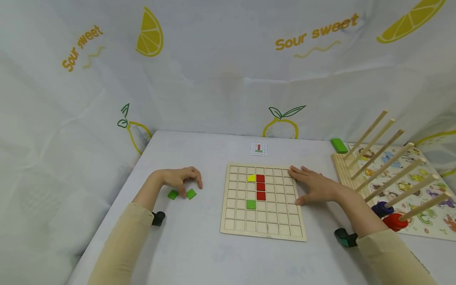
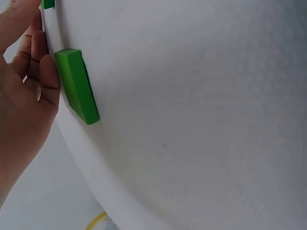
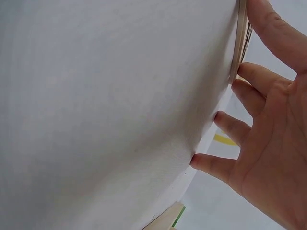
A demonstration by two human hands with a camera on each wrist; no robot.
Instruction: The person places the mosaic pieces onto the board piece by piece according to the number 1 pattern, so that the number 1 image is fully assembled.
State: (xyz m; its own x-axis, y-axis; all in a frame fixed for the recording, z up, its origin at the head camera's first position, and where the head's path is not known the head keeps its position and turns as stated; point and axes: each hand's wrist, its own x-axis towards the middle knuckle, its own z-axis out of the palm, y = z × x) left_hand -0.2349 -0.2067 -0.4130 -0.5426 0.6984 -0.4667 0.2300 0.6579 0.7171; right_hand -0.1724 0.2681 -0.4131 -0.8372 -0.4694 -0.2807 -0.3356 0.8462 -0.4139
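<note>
My left hand [image 1: 179,179] is over two green square tiles left of the board, its fingers bent and spread. Its thumb comes down between the left tile [image 1: 173,194] and the right tile [image 1: 191,194]; no grip on either shows. In the left wrist view a green tile [image 2: 76,86] lies beside the curled fingers. My right hand [image 1: 313,186] rests with spread fingers at the right edge of a wooden grid board [image 1: 272,217]. On that board sit a yellow piece [image 1: 251,178], a column of red tiles [image 1: 261,187] and a green tile [image 1: 251,204].
A small printed pattern card [image 1: 259,149] lies behind the board. To the right stands a wooden rack [image 1: 343,166] with slanted pegs, blue and red rings low on them. A green block [image 1: 339,145] and a picture board [image 1: 427,190] are near it.
</note>
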